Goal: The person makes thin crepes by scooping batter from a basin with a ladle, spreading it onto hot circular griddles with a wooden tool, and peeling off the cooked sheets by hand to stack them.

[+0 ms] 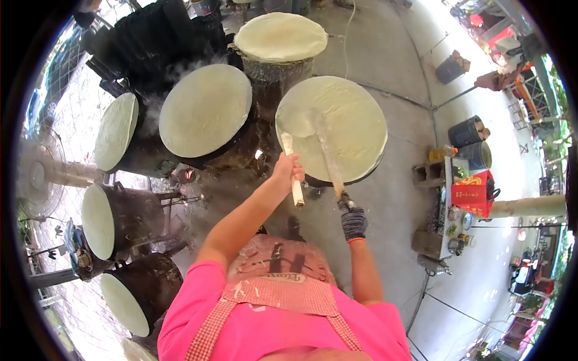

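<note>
My bare left hand (288, 169) is closed round a short pale stick (297, 194) that looks coated in batter. Its far end is at the near edge of a round griddle sheet of pale batter (358, 126). My right hand (354, 222), in a dark striped knit glove, grips the handle of a long wooden scraper (330, 157). The scraper's blade reaches across the batter to about the middle of the round, its tip slightly blurred. Whether the blade presses on the batter or hovers just above it, I cannot tell.
More round griddles covered in pale batter curve round my left: a steaming one (206, 111), one at the back (280, 37), and several further left. A fan (40, 174) stands at far left. To the right, a low table (448, 207) carries bowls and a red bag (472, 194).
</note>
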`<state>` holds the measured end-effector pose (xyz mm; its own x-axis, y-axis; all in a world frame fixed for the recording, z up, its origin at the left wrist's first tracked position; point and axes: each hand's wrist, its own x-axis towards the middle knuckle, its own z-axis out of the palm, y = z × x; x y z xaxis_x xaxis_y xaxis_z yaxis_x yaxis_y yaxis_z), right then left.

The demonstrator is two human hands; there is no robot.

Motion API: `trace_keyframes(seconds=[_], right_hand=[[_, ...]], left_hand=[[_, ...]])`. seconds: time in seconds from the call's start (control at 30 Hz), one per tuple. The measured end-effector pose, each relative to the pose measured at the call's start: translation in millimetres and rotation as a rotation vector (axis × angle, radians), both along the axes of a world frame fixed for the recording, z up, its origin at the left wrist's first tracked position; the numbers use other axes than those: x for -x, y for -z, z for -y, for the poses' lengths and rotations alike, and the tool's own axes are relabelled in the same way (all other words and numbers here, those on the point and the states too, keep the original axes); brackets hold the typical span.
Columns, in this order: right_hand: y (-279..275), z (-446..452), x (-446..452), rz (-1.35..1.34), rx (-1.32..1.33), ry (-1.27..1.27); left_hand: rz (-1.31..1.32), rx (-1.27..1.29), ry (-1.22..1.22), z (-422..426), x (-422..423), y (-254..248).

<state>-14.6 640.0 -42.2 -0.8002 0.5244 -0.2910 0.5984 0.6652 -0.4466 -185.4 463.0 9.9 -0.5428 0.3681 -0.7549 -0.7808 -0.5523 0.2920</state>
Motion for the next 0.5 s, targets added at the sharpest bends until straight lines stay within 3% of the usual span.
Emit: trace_keyframes(seconds=[0.03,0.1,0.17,0.23,0.27,0.3,0.33,0.4,0.43,0.47,0.5], right_hand=[[1,7,1,-0.069,0.050,0.006],[-6,7,-1,0.059,-0.074,0.000],[-22,-10,1,0.139,-0.108,0.020],[17,-15,1,-0.224,0.109,0.066],[39,-7,3,-0.333,0.203,0.046],[60,0,2,-0.437,0.293,0.020],[83,6,1,-0.453,0.254,-0.079],[11,23,13,-0.037,-0.059,-0.048],[-16,27,23,0.162,-0.219,-0.035],[-5,10,21,-0.008,-0.173,-0.013],[4,14,21,-0.087,0.043,0.164]], left_hand=[[0.151,-0.200,0.008,6,6,-4],[0.451,-0.597,0.028,36,21,-10],[0.451,-0.922,0.077,86,7,-42],[0.133,-0.716,0.175,124,-22,-42],[-0.071,-0.433,0.201,131,-32,-48],[0.053,-0.441,0.163,140,-34,-51],[0.174,-0.448,0.122,152,-32,-54],[0.438,-0.560,0.068,182,-34,-59],[0.323,-0.568,0.110,200,-41,-63],[0.207,-0.570,0.151,220,-52,-65],[0.093,-0.573,0.188,236,-66,-65]])
